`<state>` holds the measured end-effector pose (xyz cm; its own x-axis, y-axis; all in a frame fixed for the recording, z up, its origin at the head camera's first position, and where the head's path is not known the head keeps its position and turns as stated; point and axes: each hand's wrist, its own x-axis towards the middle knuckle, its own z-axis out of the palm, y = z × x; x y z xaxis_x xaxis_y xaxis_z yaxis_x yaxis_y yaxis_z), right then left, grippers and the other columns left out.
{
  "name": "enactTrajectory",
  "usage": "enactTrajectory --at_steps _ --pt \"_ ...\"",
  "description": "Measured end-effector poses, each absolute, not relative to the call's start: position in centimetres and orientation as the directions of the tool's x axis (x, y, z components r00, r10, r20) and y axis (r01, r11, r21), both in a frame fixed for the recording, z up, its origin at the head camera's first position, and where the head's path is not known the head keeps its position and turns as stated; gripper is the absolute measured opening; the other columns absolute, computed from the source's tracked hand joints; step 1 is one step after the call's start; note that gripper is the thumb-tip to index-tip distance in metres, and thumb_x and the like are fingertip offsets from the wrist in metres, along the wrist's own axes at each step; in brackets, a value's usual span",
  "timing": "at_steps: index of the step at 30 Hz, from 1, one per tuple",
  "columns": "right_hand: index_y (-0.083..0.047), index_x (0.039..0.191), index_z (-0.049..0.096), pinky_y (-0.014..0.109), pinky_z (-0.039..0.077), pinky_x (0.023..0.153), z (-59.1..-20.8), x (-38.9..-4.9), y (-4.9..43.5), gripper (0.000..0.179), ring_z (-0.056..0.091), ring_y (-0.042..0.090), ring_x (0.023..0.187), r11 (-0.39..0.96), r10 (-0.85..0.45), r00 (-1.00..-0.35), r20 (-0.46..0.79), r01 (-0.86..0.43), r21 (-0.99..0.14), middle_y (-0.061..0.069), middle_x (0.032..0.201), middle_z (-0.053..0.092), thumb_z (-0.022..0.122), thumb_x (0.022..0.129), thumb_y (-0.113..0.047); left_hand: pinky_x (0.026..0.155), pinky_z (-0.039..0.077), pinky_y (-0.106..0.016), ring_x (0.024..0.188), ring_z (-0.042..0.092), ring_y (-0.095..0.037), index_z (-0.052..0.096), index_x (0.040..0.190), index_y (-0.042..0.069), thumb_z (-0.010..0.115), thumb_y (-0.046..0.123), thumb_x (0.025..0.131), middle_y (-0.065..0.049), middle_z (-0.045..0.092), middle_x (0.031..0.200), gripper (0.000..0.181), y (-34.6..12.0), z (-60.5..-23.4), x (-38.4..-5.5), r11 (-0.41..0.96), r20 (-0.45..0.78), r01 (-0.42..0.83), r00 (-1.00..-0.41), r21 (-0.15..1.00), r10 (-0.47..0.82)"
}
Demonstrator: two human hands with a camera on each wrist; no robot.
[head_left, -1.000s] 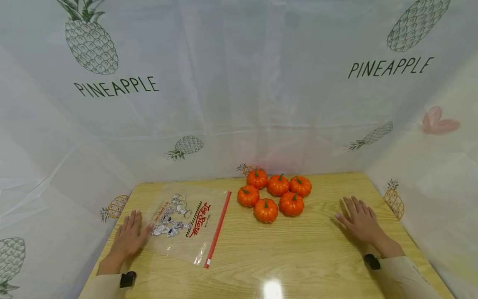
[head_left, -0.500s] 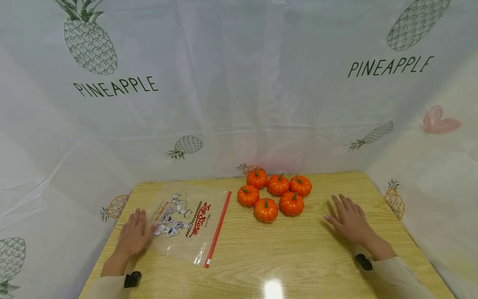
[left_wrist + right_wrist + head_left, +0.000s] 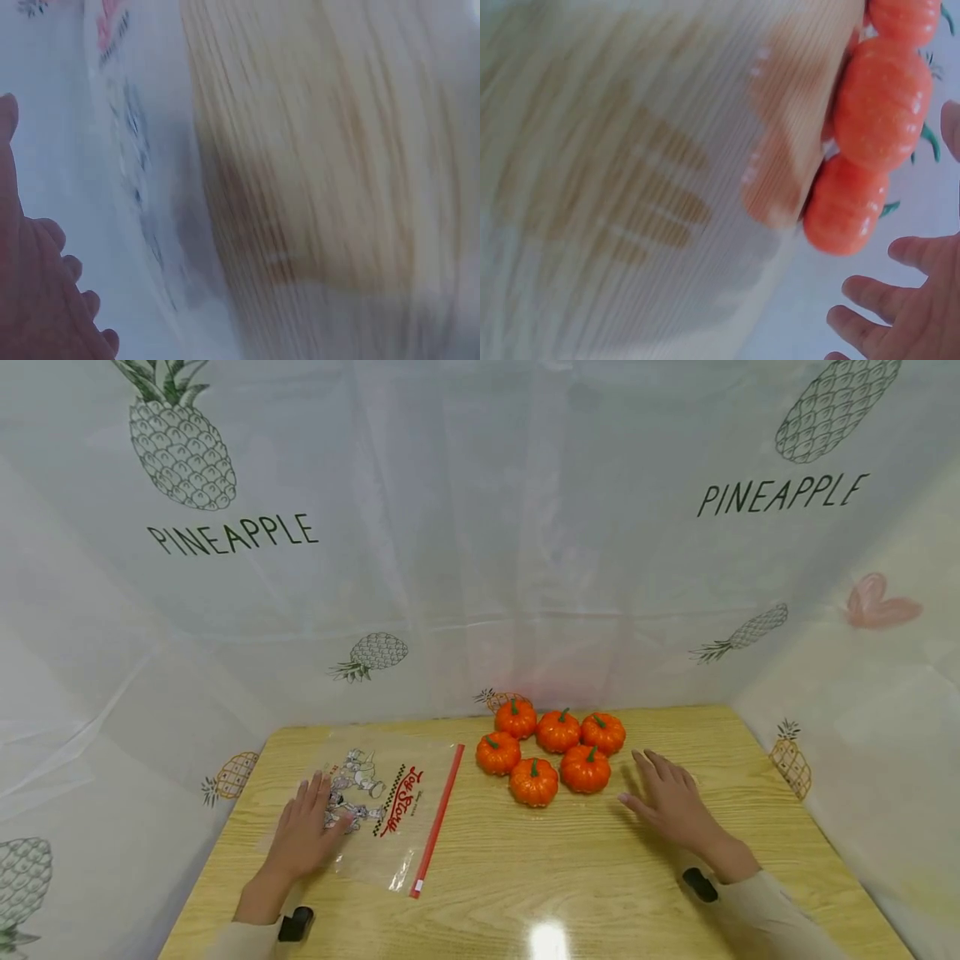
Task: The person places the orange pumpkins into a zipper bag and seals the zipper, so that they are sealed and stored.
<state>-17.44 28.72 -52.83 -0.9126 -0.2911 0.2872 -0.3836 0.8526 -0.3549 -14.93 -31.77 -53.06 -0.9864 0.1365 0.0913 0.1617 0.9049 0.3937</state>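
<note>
A clear zip bag [image 3: 431, 777] with a red slider edge and cartoon print lies flat on the left part of the table. My left hand [image 3: 303, 835], fingers extended, is over the bag's left side; whether it touches the plastic I cannot tell. Several small orange pumpkins [image 3: 534, 782] with green stems sit grouped at the back middle. Just right of them my right hand [image 3: 671, 806] hovers with fingers spread and nothing in it. In the right wrist view its fingers [image 3: 877, 296] are apart from the nearest pumpkin [image 3: 845, 206].
The wooden table [image 3: 525, 893] has a glossy top that reflects a light near its front. White curtain [image 3: 480, 552] printed with pineapples hangs close behind the table and along both sides.
My left hand has moved right, from beside the bag to over it. The right hand has moved left toward the pumpkins. Bag and pumpkins stay in place.
</note>
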Motion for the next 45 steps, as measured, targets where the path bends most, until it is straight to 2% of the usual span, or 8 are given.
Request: enactTrajectory --at_steps 4,12,18,21,28,45 --pt "0.010 0.152 0.044 0.079 0.032 0.106 -52.7 -17.7 27.8 0.078 0.045 0.064 0.131 0.852 -0.295 -0.903 0.311 -0.396 -0.342 0.041 0.149 0.045 0.074 0.099 -0.037 0.120 0.015 -0.075 0.154 0.016 -0.059 0.023 0.163 -0.011 0.059 0.045 0.105 -0.034 0.018 0.169 0.087 -30.3 -53.0 -14.7 0.905 0.105 0.181 -0.983 0.386 0.152" --pt "0.009 0.156 0.039 0.078 0.032 0.110 -52.3 -17.9 26.2 0.078 0.045 0.061 0.136 0.870 -0.289 -0.928 0.234 -0.357 -0.340 0.040 0.152 0.044 0.073 0.100 -0.034 0.121 0.020 -0.073 0.154 0.020 -0.057 0.029 0.161 -0.011 0.061 0.041 0.104 -0.032 0.024 0.169 0.084 -27.4 -52.7 -13.9 0.897 0.124 0.227 -0.973 0.379 0.194" --pt "0.009 0.156 0.039 0.076 0.033 0.110 -52.5 -18.0 25.4 0.078 0.044 0.058 0.138 0.873 -0.268 -0.936 0.230 -0.336 -0.352 0.038 0.152 0.045 0.073 0.100 -0.034 0.120 0.025 -0.072 0.154 0.026 -0.055 0.032 0.162 -0.007 0.062 0.043 0.104 -0.028 0.029 0.168 0.083 -24.9 -52.5 -13.2 0.897 0.117 0.259 -0.966 0.359 0.232" --pt "0.010 0.156 0.039 0.076 0.034 0.110 -52.7 -18.1 25.1 0.079 0.045 0.057 0.138 0.872 -0.254 -0.939 0.232 -0.326 -0.364 0.038 0.151 0.046 0.073 0.100 -0.033 0.119 0.026 -0.072 0.153 0.028 -0.054 0.034 0.162 -0.006 0.063 0.045 0.103 -0.027 0.032 0.168 0.083 -23.7 -52.3 -12.8 0.889 0.107 0.274 -0.962 0.366 0.253" --pt "0.012 0.154 0.040 0.075 0.036 0.109 -53.0 -18.3 24.5 0.079 0.048 0.058 0.135 0.875 -0.222 -0.948 0.228 -0.297 -0.383 0.039 0.149 0.047 0.074 0.100 -0.034 0.122 0.023 -0.070 0.156 0.026 -0.051 0.033 0.164 -0.001 0.060 0.050 0.104 -0.024 0.031 0.170 0.083 -21.3 -52.1 -11.7 0.879 -0.004 0.267 -0.956 0.394 0.293" --pt "0.014 0.150 0.043 0.074 0.042 0.104 -53.0 -18.6 23.2 0.079 0.054 0.059 0.126 0.879 -0.191 -0.948 0.254 -0.280 -0.386 0.038 0.141 0.054 0.078 0.097 -0.032 0.119 0.030 -0.070 0.152 0.033 -0.050 0.044 0.161 0.005 0.069 0.043 0.101 -0.022 0.036 0.167 0.076 -18.4 -52.9 -10.3 0.844 -0.004 0.335 -0.929 0.419 0.370"
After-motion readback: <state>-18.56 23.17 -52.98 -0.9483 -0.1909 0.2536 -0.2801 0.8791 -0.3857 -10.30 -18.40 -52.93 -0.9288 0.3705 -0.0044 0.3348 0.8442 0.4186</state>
